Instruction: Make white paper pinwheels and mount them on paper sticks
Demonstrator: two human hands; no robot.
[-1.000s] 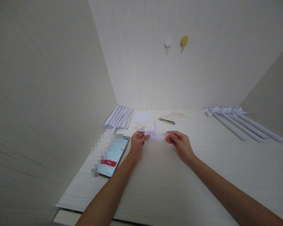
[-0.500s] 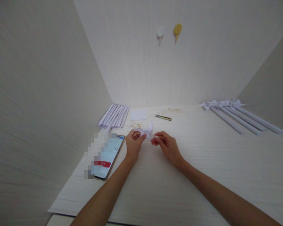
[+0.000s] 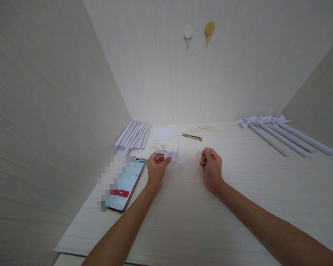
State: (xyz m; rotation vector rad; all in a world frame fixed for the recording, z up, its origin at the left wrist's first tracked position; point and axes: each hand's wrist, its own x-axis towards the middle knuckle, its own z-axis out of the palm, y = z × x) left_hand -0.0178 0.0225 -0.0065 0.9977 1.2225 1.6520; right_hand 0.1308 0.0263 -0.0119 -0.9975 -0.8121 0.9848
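My left hand (image 3: 155,170) is closed on a curled white paper strip (image 3: 174,152), pinching it between thumb and fingers. Loose ends of the paper curve up and stick out to the right. My right hand (image 3: 211,164) is apart from the paper, its fingers closed in a pinch. A thin tan strand (image 3: 203,147) pokes out above those fingertips; most of it is hidden. Just beyond my left hand lies a small pile of tan loops (image 3: 158,147), which look like rubber bands.
A phone (image 3: 129,184) lies left of my left arm. Behind it sit several rolled paper tubes (image 3: 134,135). A white paper square (image 3: 162,133) and thread snips (image 3: 192,137) lie farther back. Longer tubes with ruffled ends (image 3: 288,138) rest at the right. Walls rise left, behind and right.
My right hand has moved right, away from the paper, and turned upright with its fingers closed. My left hand still holds the paper in nearly the same place.
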